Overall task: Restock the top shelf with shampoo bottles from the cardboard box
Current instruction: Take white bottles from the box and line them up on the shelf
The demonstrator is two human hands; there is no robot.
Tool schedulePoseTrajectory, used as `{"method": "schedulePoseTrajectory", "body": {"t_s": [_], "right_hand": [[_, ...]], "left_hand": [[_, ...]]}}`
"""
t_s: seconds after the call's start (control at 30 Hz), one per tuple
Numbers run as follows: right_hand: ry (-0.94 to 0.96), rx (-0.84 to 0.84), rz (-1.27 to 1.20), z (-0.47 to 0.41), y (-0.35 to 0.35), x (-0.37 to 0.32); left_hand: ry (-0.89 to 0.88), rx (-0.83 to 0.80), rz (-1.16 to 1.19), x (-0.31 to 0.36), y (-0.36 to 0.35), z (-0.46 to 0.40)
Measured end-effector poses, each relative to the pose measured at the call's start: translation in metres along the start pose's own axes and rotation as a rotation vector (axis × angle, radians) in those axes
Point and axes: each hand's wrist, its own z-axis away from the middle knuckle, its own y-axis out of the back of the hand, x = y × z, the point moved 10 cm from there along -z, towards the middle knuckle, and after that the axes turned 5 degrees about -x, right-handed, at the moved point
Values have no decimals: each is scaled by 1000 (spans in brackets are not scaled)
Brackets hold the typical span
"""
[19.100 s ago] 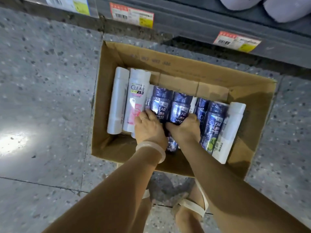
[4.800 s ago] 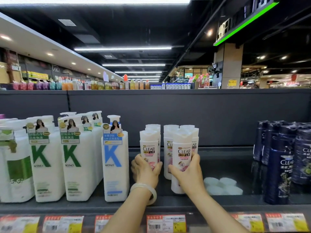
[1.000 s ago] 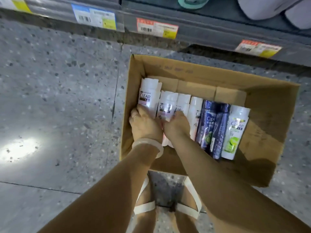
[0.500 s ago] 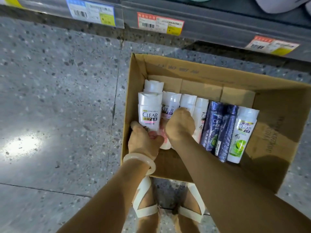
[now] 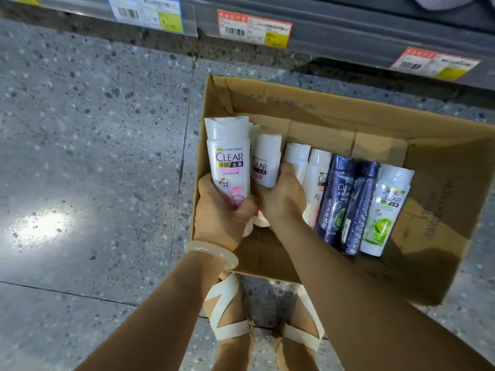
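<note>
- Under both hands: cardboard box [image 5: 308, 103] on the floor, flaps open, walls stiff enough to keep shape; one row of shampoo bottles lying side by side inside it.
- Right of the right hand, still lying in the box: two white bottles [image 5: 317, 180], two dark blue bottles [image 5: 338, 199], one white-and-green bottle [image 5: 385, 207]. All rigid plastic, glossy labels; judged slippery, moderately heavy if full, not fragile.
- Left hand [image 5: 222, 212]: closed round the lower body of a white pink-label bottle [image 5: 227, 156], cap end pointing away, lifted clear of the row. Another white cap edge shows just behind it; whether that bottle is also held, cannot tell.
- Right hand [image 5: 284, 199]: closed on a second white bottle [image 5: 266, 162], fingers wrapped over its far side.
- Handling note: grip at the flat mid-body, not the smooth rounded cap; a full wrap seems safest against slipping.
- Appearance: white body, "CLEAR" lettering, pink floral print near the base.
</note>
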Motion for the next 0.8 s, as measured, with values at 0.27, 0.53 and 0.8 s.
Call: {"method": "schedulePoseTrajectory", "body": {"t_s": [0.27,0.53,0.8], "right_hand": [[48,-312,-520,7,22,15],[152,-180,-432,32,80,8],[247,-105,-447,115,165,-29]], "left_hand": [[-2,-8,-71,6,-1,-1],[-18,-122,-85,36,-22,23],[-188,-111,-87,137,-1,81]]}}
